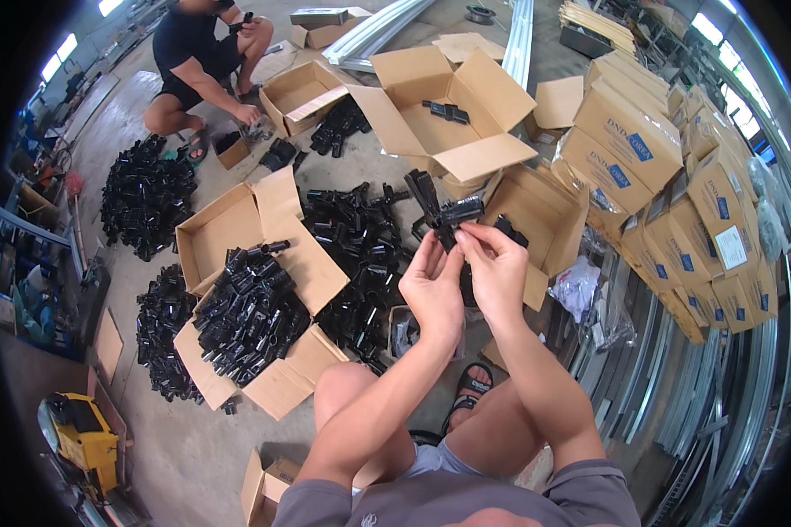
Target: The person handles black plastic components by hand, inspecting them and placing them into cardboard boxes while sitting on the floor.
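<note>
Several stacked cartons (624, 162) stand at the right. Next in size, an open carton (281, 386) at left overflows with glossy black fittings (248, 316), and a heap of loose fittings (351, 237) lies on the floor beside it. Smaller, the left hand (435, 290) and right hand (499, 272) meet, each grip pinching the black piece (459, 212) aloft beyond the knees; whether it is one fitting or several, I cannot tell.

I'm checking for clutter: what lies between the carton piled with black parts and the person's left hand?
In the head view, a heap of black parts on the floor shows between the carton and the left hand.
</note>
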Tool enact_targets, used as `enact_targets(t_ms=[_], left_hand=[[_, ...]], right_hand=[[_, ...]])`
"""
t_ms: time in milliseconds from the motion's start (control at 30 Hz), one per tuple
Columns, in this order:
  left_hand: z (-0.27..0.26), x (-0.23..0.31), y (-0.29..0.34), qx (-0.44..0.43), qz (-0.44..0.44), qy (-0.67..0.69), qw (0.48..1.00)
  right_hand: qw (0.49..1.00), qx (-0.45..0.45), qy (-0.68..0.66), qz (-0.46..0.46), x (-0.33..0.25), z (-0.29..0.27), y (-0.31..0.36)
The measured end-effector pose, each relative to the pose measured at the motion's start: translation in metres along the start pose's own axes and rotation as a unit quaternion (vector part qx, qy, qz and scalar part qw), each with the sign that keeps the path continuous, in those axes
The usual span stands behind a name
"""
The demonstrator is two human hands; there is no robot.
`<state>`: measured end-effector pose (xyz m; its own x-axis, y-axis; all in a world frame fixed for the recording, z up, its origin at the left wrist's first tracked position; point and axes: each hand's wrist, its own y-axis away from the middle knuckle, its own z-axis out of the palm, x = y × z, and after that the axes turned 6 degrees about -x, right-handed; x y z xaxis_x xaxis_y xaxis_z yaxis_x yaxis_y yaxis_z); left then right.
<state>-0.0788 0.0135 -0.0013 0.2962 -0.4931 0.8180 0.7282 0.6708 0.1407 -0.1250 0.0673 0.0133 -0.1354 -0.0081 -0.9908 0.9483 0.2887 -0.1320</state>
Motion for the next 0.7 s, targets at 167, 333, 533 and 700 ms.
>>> enact_targets(t_ms=[167,333,533,700], left_hand=[[-0.001,0.001,-0.001,-0.004,0.002,0.0,1.0],[-0.002,-0.002,0.0,-0.009,0.003,-0.003,1.0],[0.0,0.002,0.002,-0.008,0.01,-0.019,1.0],[0.0,0.001,0.003,-0.013,0.015,-0.026,0.999]], right_hand=[[1.0,-0.006,0.003,0.005,0.0,-0.001,0.002],[0.999,-0.008,0.047,-0.006,-0.008,-0.004,0.003],[0.999,-0.013,0.043,-0.028,0.003,-0.01,0.001],[0.999,-0.022,0.023,-0.022,-0.003,-0.011,0.004]])
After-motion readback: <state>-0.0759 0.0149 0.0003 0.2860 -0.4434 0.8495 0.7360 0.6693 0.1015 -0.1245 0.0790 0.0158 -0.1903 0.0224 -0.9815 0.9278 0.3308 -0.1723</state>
